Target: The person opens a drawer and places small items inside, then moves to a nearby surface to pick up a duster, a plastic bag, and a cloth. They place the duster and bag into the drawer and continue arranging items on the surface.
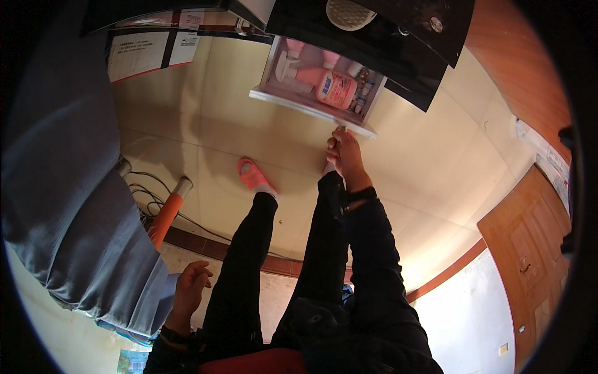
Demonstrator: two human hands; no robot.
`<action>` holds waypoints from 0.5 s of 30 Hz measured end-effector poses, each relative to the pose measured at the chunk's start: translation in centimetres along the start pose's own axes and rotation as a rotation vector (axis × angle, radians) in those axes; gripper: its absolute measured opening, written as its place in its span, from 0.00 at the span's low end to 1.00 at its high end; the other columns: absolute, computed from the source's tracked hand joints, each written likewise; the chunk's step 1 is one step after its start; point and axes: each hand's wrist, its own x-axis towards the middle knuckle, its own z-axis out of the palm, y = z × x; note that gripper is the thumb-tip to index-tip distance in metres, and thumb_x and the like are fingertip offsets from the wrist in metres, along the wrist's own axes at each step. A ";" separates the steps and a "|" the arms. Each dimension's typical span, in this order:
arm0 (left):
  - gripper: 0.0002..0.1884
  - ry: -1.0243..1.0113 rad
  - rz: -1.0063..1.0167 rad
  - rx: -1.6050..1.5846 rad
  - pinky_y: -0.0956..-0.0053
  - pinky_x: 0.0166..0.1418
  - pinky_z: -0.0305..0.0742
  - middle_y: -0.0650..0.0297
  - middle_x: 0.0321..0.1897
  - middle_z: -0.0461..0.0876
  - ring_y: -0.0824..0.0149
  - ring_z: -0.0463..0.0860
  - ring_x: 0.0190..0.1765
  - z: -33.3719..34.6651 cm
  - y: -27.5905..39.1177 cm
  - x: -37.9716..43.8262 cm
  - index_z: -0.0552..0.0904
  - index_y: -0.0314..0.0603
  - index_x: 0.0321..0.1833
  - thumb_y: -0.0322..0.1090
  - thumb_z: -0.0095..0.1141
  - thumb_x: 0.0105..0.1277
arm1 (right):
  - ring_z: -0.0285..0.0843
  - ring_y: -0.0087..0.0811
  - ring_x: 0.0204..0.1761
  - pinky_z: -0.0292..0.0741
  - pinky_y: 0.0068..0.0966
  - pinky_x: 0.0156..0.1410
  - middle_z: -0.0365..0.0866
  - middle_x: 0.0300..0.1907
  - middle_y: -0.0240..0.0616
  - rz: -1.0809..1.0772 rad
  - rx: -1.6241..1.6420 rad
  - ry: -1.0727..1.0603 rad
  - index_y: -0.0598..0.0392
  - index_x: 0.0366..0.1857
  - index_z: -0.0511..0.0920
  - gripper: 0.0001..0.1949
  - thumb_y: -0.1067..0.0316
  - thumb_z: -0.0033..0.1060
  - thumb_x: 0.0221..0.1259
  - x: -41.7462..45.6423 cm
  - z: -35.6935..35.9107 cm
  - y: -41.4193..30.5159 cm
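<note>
An open drawer [308, 100] sticks out from under a dark glossy tabletop. Inside it lie a pink spray bottle [337, 89] with a white trigger head and several small bottles [362, 96] along the right side. My right hand [345, 152] is at the front panel of the drawer, its fingers curled around what looks like the drawer's handle, mostly hidden by them. My left hand [192, 285] hangs at the lower left beside my leg, fingers loosely bent, with nothing in it.
A blue-grey cloth [88, 210] drapes over furniture at the left. Near it are an orange cylinder [168, 215] and black cables [187, 217] on the floor. My foot wears a pink slipper [254, 174]. Boxes [140, 53] stand at the upper left, a wooden door [528, 262] at the right.
</note>
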 end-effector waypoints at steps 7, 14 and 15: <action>0.15 -0.032 0.020 -0.045 0.78 0.42 0.75 0.63 0.38 0.80 0.74 0.76 0.35 0.4 -0.1 0.2 0.75 0.37 0.58 0.26 0.49 0.69 | 0.73 0.21 0.29 0.73 0.22 0.33 0.76 0.30 0.32 -0.468 -0.355 0.200 0.53 0.42 0.74 0.05 0.67 0.49 0.70 -0.2 -0.4 -2.9; 0.16 -0.029 0.009 -0.042 0.76 0.44 0.75 0.62 0.39 0.80 0.73 0.76 0.36 -0.3 -0.5 0.2 0.74 0.37 0.58 0.25 0.48 0.69 | 0.82 0.52 0.42 0.78 0.41 0.45 0.82 0.41 0.55 -0.618 -1.284 0.269 0.55 0.48 0.72 0.10 0.72 0.50 0.65 3.9 0.1 -2.7; 0.15 -0.015 0.003 -0.046 0.76 0.44 0.75 0.62 0.39 0.80 0.73 0.76 0.36 0.0 -0.7 0.0 0.74 0.37 0.58 0.25 0.48 0.69 | 0.81 0.55 0.44 0.77 0.44 0.47 0.81 0.42 0.57 -0.644 -1.436 0.228 0.55 0.49 0.72 0.11 0.73 0.50 0.64 2.9 3.1 -3.2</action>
